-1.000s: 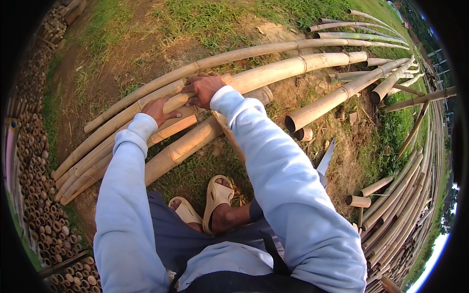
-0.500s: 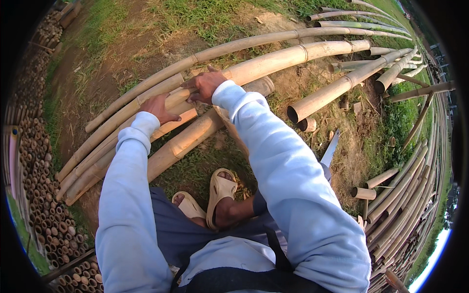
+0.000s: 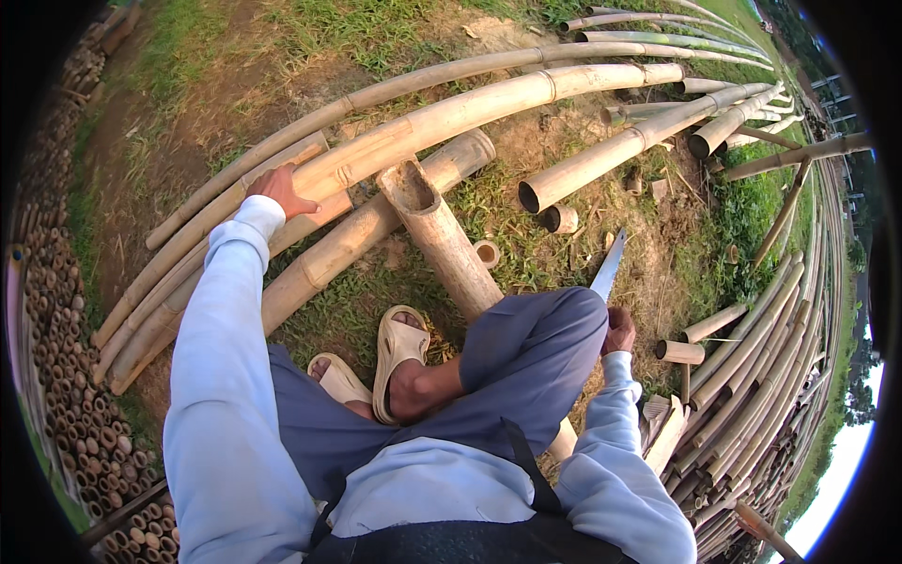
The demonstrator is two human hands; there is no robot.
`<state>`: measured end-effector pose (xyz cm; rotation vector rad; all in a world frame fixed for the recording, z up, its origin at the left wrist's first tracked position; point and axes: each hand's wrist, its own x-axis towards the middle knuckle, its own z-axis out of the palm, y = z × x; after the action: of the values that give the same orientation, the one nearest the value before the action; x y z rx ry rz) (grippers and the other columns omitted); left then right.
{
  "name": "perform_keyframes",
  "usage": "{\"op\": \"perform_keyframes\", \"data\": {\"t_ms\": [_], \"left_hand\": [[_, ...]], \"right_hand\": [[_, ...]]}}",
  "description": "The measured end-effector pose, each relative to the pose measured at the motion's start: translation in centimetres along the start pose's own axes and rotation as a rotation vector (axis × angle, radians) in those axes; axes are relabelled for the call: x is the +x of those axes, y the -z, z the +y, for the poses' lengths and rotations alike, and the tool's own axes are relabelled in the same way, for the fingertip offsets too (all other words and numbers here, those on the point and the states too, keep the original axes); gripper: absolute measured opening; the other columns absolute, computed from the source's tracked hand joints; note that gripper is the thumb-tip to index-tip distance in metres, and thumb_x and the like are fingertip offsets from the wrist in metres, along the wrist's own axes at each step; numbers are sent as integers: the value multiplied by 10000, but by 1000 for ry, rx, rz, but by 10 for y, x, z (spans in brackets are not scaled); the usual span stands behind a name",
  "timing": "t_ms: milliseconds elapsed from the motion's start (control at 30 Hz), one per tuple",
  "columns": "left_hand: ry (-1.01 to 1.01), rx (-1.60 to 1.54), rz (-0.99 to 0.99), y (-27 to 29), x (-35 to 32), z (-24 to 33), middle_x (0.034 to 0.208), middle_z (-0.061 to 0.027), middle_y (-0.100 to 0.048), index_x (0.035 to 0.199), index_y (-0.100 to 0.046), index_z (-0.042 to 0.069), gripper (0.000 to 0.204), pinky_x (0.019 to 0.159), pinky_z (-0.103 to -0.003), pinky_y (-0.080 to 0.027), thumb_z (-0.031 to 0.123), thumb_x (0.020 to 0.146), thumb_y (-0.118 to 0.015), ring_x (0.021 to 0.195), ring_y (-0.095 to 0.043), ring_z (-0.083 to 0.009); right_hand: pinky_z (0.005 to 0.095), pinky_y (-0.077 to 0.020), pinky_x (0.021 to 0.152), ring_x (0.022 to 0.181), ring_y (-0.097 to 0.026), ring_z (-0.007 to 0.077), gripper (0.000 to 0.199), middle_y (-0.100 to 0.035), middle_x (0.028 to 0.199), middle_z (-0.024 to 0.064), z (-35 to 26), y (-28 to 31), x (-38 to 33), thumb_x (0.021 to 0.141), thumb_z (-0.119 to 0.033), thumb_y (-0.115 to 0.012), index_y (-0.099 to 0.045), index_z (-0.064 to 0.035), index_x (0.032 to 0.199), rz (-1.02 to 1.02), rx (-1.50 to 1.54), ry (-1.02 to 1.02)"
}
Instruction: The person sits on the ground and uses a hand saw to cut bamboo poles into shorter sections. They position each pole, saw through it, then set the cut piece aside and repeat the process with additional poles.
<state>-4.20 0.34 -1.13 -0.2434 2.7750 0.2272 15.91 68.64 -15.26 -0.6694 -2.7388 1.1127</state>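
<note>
**Fingers: left flat on bamboo, right wrapped on saw**

Left hand [image 3: 280, 191] fingers lie extended and close together, pressing on the long bamboo pole [image 3: 451, 117], which runs off past the fingertips to the right. Right hand [image 3: 617, 331] fingers curl round the handle of the hand saw [image 3: 607, 268]; blade points up and away from the knuckles. Short bamboo piece [image 3: 442, 240] lies between both hands, by the sandalled feet [image 3: 395, 352].
</note>
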Motion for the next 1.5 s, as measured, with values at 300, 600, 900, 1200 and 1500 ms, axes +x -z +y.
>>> {"op": "perform_keyframes", "data": {"t_ms": [300, 600, 900, 1200, 1500], "left_hand": [[21, 26, 60, -3, -7, -6, 1252, -221, -690, 1364, -597, 11, 916, 1025, -428, -518, 477, 634, -893, 1161, -667, -356], [-14, 38, 61, 0, -6, -4, 1210, -233, -705, 1346, -615, 19, 894, 1011, -434, -524, 469, 627, -897, 1129, -680, -366], [6, 75, 54, -4, 0, -14, 1175, -238, -712, 1283, -651, 0, 879, 961, -431, -549, 519, 614, -886, 1082, -696, -374], [36, 69, -12, 7, -5, -7, 1073, -238, -731, 1113, -705, -1, 761, 902, -444, -567, 532, 595, -866, 997, -715, -379], [-6, 75, 95, -2, -6, -9, 1087, -235, -733, 1140, -701, 16, 763, 913, -448, -572, 532, 603, -864, 989, -715, -385]], "right_hand": [[476, -522, 787, 875, -696, 393, 295, -701, 889, 187, 15, -79, -134, 841, -278, -746, -654, -45, 997, -338, -294, -159], [485, -517, 787, 862, -686, 404, 293, -686, 879, 195, 32, -59, -151, 841, -266, -740, -642, -42, 1002, -298, -171, -183], [448, -531, 742, 775, -665, 317, 201, -631, 827, 165, -91, 37, -139, 880, -133, -661, -621, 8, 1018, 399, 64, -53], [281, -439, 518, 517, -552, 125, 272, -571, 593, 39, -291, 26, -95, 988, -222, -621, -622, 47, 947, -128, 673, 345], [335, -504, 624, 619, -622, 206, 187, -662, 752, 126, -346, -110, -39, 916, -149, -735, -688, 8, 1008, -364, 545, 492]]}}
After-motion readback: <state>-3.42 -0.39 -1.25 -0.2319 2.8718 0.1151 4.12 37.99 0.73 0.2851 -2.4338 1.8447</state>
